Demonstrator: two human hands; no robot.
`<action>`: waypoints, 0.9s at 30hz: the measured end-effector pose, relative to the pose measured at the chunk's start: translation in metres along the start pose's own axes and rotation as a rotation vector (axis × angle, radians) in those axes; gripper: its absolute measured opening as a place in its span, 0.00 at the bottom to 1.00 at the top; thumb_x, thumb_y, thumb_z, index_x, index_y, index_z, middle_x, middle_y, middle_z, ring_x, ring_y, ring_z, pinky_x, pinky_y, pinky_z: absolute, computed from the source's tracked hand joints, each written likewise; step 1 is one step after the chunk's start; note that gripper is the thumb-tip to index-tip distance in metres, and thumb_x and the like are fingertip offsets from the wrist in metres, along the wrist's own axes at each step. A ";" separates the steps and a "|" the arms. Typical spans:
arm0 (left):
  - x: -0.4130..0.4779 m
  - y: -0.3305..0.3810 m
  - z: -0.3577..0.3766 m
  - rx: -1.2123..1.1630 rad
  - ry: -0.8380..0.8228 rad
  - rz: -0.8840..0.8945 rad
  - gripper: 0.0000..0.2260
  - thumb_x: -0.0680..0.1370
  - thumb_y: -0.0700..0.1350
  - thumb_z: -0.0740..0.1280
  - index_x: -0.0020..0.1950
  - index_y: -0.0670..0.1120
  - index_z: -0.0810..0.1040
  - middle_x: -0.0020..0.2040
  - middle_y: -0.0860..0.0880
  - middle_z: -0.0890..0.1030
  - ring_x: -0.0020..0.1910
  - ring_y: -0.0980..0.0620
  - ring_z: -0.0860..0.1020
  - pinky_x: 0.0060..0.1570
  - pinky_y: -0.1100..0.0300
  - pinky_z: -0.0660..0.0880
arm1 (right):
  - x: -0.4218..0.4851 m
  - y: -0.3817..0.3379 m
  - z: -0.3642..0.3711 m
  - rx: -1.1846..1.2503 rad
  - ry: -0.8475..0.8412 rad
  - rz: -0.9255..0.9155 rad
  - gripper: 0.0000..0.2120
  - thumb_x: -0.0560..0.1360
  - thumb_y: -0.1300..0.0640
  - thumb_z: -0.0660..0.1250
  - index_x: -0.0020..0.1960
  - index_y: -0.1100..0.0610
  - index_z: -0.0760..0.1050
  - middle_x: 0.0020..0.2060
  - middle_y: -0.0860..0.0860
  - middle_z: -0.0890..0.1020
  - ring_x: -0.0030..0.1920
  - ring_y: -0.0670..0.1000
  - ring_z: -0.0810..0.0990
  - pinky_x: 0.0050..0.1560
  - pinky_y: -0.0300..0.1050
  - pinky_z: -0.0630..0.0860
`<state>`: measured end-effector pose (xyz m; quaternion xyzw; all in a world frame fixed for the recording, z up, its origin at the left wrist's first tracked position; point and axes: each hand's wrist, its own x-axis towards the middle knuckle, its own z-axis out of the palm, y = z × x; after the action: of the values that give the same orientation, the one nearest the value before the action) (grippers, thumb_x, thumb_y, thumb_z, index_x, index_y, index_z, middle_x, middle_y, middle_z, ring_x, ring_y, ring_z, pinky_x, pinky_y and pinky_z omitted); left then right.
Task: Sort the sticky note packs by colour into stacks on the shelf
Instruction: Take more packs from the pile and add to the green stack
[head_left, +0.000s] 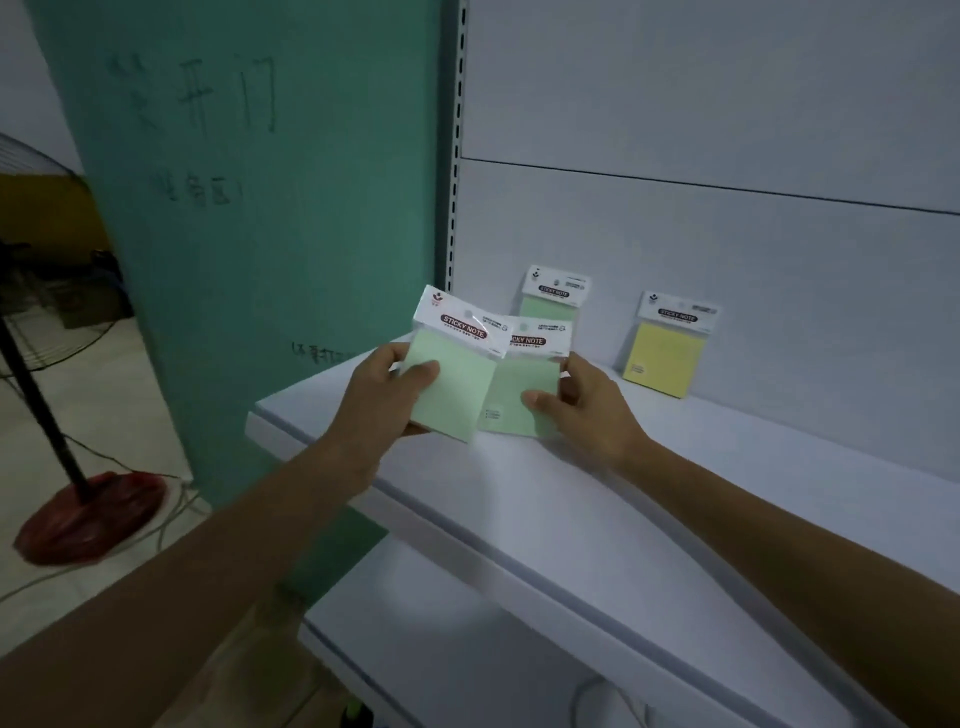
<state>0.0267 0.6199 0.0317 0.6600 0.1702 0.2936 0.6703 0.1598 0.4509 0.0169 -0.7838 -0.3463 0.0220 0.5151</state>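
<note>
My left hand (382, 395) grips a green sticky note pack (452, 387) with the thumb across its front, held above the left end of the white shelf (727, 467). My right hand (584, 410) pinches a second green pack (519, 395), which sits partly behind the first and just over the shelf. A third green pack (555, 296) leans upright against the back panel behind them. A yellow pack (667, 348) leans against the panel further right.
A teal wall panel (270, 218) with handwriting borders the shelf on the left. A standing fan with a red base (88, 514) and cables is on the floor at left. A lower shelf (467, 654) lies beneath.
</note>
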 end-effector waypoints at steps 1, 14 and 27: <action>0.010 -0.001 0.006 -0.005 -0.016 -0.006 0.04 0.78 0.43 0.63 0.51 0.50 0.74 0.48 0.51 0.79 0.45 0.53 0.79 0.34 0.60 0.79 | 0.005 0.005 -0.004 -0.050 -0.013 -0.009 0.15 0.74 0.56 0.68 0.60 0.55 0.73 0.50 0.60 0.82 0.49 0.59 0.81 0.51 0.59 0.77; 0.109 -0.011 0.035 -0.010 -0.107 -0.097 0.05 0.78 0.47 0.61 0.44 0.49 0.72 0.43 0.47 0.75 0.42 0.49 0.74 0.47 0.53 0.72 | 0.054 0.034 -0.006 0.099 0.222 0.205 0.07 0.76 0.59 0.66 0.51 0.58 0.70 0.39 0.57 0.80 0.26 0.48 0.78 0.22 0.37 0.71; 0.189 -0.040 0.015 0.158 -0.550 0.017 0.07 0.78 0.41 0.63 0.48 0.53 0.75 0.49 0.54 0.81 0.46 0.57 0.79 0.46 0.61 0.76 | 0.119 0.041 0.020 -0.345 0.564 0.441 0.16 0.71 0.47 0.70 0.49 0.54 0.68 0.38 0.45 0.77 0.44 0.52 0.78 0.43 0.50 0.75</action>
<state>0.1880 0.7266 0.0234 0.7664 -0.0012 0.0947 0.6354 0.2631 0.5247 0.0119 -0.8897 -0.0132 -0.1424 0.4336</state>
